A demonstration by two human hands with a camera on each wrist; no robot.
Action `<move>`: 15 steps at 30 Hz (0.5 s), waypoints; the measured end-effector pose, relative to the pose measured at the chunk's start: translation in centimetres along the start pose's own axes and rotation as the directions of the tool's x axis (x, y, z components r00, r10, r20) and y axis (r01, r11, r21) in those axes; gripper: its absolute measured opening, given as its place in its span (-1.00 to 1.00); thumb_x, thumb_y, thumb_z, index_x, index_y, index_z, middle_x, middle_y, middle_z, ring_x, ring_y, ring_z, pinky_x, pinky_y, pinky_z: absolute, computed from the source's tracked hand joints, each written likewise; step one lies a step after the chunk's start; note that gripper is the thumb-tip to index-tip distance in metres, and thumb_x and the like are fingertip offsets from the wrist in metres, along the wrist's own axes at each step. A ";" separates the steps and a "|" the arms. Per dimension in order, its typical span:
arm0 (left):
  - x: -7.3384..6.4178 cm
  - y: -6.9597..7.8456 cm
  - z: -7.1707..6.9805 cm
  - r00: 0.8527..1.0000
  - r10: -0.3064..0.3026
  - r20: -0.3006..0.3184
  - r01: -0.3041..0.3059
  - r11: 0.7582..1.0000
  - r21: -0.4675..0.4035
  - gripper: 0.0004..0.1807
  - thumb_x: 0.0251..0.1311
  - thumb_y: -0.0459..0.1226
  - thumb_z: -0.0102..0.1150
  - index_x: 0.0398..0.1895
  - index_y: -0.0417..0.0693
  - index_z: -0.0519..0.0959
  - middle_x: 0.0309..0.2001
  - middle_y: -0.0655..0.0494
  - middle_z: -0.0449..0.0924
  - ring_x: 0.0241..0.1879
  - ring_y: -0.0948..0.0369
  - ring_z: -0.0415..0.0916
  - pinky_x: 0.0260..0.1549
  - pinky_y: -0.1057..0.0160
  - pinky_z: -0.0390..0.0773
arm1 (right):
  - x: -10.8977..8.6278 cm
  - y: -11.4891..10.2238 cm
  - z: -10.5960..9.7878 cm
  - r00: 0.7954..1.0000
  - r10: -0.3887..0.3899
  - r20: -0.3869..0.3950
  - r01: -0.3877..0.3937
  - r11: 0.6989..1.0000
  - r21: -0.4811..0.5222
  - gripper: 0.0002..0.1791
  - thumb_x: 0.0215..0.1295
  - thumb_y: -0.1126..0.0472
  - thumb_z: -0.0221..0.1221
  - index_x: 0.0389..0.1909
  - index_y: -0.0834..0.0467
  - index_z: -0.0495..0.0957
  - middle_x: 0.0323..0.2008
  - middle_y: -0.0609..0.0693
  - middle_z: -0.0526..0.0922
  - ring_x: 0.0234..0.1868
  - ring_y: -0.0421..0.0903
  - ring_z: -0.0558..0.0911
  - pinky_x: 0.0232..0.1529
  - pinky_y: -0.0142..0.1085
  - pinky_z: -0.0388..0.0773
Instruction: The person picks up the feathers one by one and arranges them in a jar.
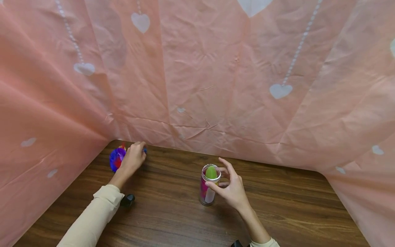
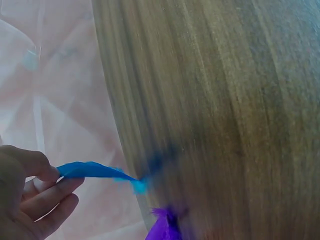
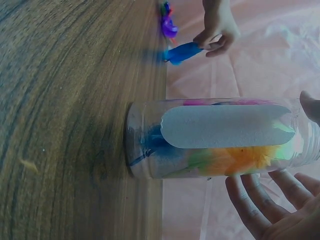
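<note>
My left hand (image 1: 134,158) pinches a blue feather (image 2: 95,170) by one end between thumb and fingers, at the table's far left. In the right wrist view the feather hangs tip-down close over the wood. Beside that hand lies a small pile of purple, blue and red feathers (image 1: 116,159). A clear jar (image 3: 145,112) with a white label (image 3: 227,127) stands upright, lidless, with pink, orange, blue and green feathers inside. One green feather (image 1: 211,173) shows at its mouth. My right hand (image 1: 236,190) holds the jar near its rim, thumb in front and fingers behind.
The brown wood-grain table (image 1: 277,206) is bordered at the back and sides by a pink sheet (image 1: 216,85) printed with white hearts. A black wrist camera (image 1: 127,200) sits at the left sleeve.
</note>
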State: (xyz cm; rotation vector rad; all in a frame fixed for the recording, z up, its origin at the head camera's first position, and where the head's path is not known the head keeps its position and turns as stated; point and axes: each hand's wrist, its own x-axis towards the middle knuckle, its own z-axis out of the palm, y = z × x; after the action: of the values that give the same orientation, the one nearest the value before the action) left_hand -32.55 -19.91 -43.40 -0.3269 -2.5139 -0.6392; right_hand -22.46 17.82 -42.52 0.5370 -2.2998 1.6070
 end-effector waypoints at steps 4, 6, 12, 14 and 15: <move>0.1 -0.1 -0.6 0.999 -0.034 -0.008 0.034 0.999 -0.028 -0.78 0.00 -0.67 0.16 -0.25 -0.40 0.60 -0.37 -0.19 0.60 -0.32 -0.15 0.60 -0.28 -0.17 0.61 | 0.0 -0.1 0.0 1.000 -0.001 0.001 0.001 1.000 -0.001 -0.06 0.02 0.32 0.58 0.44 0.15 0.36 -0.07 0.16 0.75 -0.08 0.14 0.75 -0.27 -0.26 0.74; 0.2 -0.1 -0.9 0.999 -0.037 -0.019 0.036 0.998 -0.050 -0.77 -0.01 -0.69 0.16 -0.25 -0.42 0.61 -0.39 -0.19 0.60 -0.34 -0.12 0.59 -0.29 -0.15 0.61 | 0.0 -0.1 0.1 1.000 -0.004 0.000 0.004 1.000 0.000 -0.06 0.01 0.32 0.58 0.44 0.16 0.36 -0.07 0.16 0.74 -0.09 0.15 0.74 -0.28 -0.27 0.74; 0.3 -0.1 -1.7 0.998 -0.035 -0.044 0.029 0.991 -0.130 -0.76 0.01 -0.71 0.18 -0.23 -0.46 0.64 -0.41 -0.20 0.64 -0.39 -0.08 0.62 -0.32 -0.09 0.65 | -0.1 -0.1 0.1 1.000 -0.008 -0.005 0.008 1.000 -0.001 -0.07 0.02 0.33 0.58 0.44 0.16 0.36 -0.08 0.16 0.75 -0.09 0.15 0.74 -0.28 -0.27 0.74; 0.3 0.0 -1.9 0.998 -0.048 -0.038 0.041 0.986 -0.162 -0.75 0.02 -0.70 0.20 -0.20 -0.46 0.65 -0.37 -0.24 0.68 -0.39 -0.09 0.66 -0.31 -0.10 0.66 | -0.2 -0.1 0.1 1.000 -0.006 -0.005 0.006 1.000 -0.002 -0.07 0.02 0.33 0.58 0.44 0.16 0.36 -0.07 0.16 0.75 -0.09 0.14 0.75 -0.28 -0.26 0.75; 0.3 0.0 -2.0 0.998 -0.054 -0.034 0.048 0.983 -0.175 -0.74 0.03 -0.70 0.21 -0.18 -0.46 0.65 -0.35 -0.25 0.70 -0.38 -0.09 0.68 -0.30 -0.10 0.67 | -0.2 0.0 0.1 1.000 -0.005 -0.005 0.005 1.000 -0.001 -0.07 0.02 0.33 0.58 0.44 0.16 0.36 -0.07 0.16 0.75 -0.09 0.14 0.75 -0.28 -0.25 0.75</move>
State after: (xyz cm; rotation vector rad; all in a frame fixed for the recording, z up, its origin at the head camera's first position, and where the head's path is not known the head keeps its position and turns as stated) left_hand -31.97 -20.88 -41.73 -0.3102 -2.4412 -0.8806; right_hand -22.26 17.71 -42.62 0.5382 -2.2937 1.6029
